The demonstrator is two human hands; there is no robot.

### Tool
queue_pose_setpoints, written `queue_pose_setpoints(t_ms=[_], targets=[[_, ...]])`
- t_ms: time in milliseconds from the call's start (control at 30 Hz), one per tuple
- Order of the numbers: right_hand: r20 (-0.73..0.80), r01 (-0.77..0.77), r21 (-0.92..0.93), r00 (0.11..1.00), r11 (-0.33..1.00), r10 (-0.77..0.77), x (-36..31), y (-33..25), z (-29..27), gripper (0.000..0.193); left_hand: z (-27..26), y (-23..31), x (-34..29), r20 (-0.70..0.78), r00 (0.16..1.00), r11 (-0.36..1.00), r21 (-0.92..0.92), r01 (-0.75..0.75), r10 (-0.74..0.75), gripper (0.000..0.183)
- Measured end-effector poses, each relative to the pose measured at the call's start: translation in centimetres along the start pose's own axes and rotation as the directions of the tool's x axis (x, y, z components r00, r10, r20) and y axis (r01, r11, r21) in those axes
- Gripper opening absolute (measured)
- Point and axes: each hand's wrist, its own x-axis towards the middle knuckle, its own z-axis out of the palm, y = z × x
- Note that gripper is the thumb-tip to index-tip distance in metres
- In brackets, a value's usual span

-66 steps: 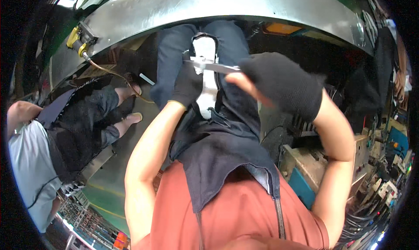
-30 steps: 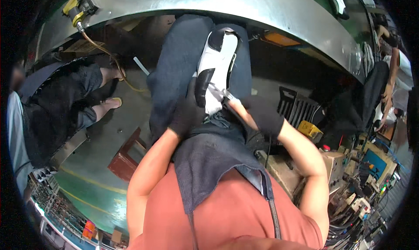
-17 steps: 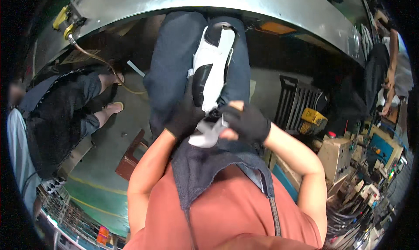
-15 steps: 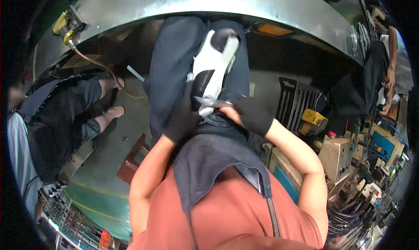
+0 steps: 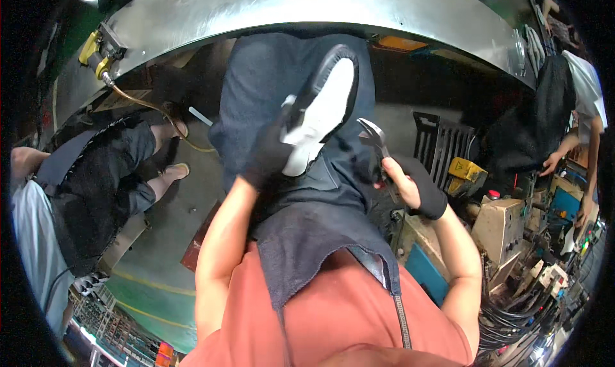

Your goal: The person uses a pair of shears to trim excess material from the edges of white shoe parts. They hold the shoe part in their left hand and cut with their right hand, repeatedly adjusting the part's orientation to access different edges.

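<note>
A shoe (image 5: pixel 328 98) with a black upper and a white underside lies bottom up across my lap, its rounded end pointing away from me. My left hand (image 5: pixel 268 150), in a black fingerless glove, is closed round its near left side, by a loose white flap (image 5: pixel 301 160). Off to the right of the shoe, my right hand (image 5: pixel 410 186), gloved the same way, grips a pair of metal pincers (image 5: pixel 374 136). The curved jaws point up and away from me, apart from the shoe. A dark apron (image 5: pixel 327 236) covers my waist and thighs.
A metal bench (image 5: pixel 307 8) runs across the far side, a yellow tool with a hose (image 5: pixel 96 56) at its left end. Co-workers sit at left (image 5: pixel 90 181) and right (image 5: pixel 544 117). Beside me on the right are a black slotted stool (image 5: pixel 442 143) and machinery (image 5: pixel 496 226).
The pincers in my right hand have come away from the shoe's near end and moved right. The shoe has turned so its white underside faces up. My left hand stays on it.
</note>
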Motion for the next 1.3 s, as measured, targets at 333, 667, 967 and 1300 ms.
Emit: queue_pose_setpoints(t_ms=[333, 667, 967, 1300], targets=[[0.171, 0.196, -0.901, 0.980, 0.386, -0.098, 5.5, -7.0, 2.8, 0.043, 3.6, -1.5, -2.8, -0.064, 0.982, 0.975, 0.150, -0.166, 0.177, 0.076], [0.530, 0.630, -0.776, 0.649, -0.004, -0.546, 14.4, -1.8, -1.6, 0.038, 2.2, -3.5, 1.1, 0.062, 0.984, 0.542, -0.828, 0.145, -0.167, 0.049], [0.365, 0.366, -0.929, 0.931, 0.050, -0.026, 7.4, -6.0, 4.1, 0.044, 3.0, -6.8, 2.3, -0.341, 0.912, 0.965, 0.206, -0.166, 0.229, 0.072], [0.200, 0.227, -0.523, 0.970, 0.822, -0.141, 6.3, -3.8, -0.8, 0.046, -1.4, 4.6, 2.3, 0.120, 0.946, 0.475, -0.841, 0.257, -0.300, 0.053]])
